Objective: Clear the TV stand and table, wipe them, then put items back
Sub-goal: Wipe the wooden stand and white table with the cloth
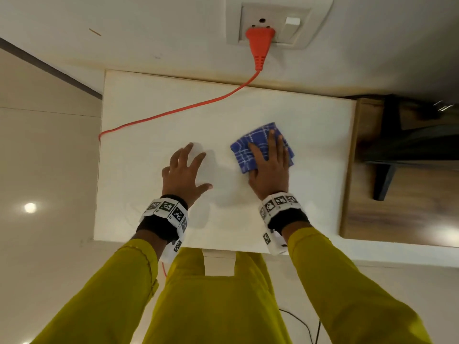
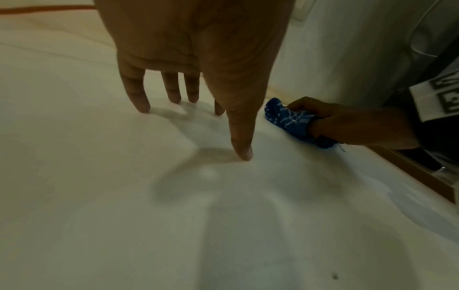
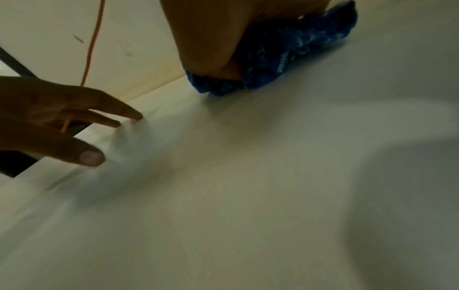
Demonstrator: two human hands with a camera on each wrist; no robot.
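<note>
The right hand's (image 1: 269, 170) fingers (image 1: 271, 140) lie straight and close together, pressing flat on a blue checked cloth (image 1: 258, 142) on the white counter (image 1: 310, 145). Left of the cloth, the left hand's (image 1: 183, 175) fingers (image 2: 135, 92) are spread apart, tips touching the counter. Beyond the cloth, an orange cord (image 1: 173, 111) crosses the counter to an orange plug (image 1: 259, 45) in the wall socket (image 1: 295, 23).

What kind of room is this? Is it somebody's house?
Probably a room in a home, maybe a living room. There is a wall socket with an orange plug in it, a white table being wiped with a blue cloth, and a shiny tiled floor.
</note>
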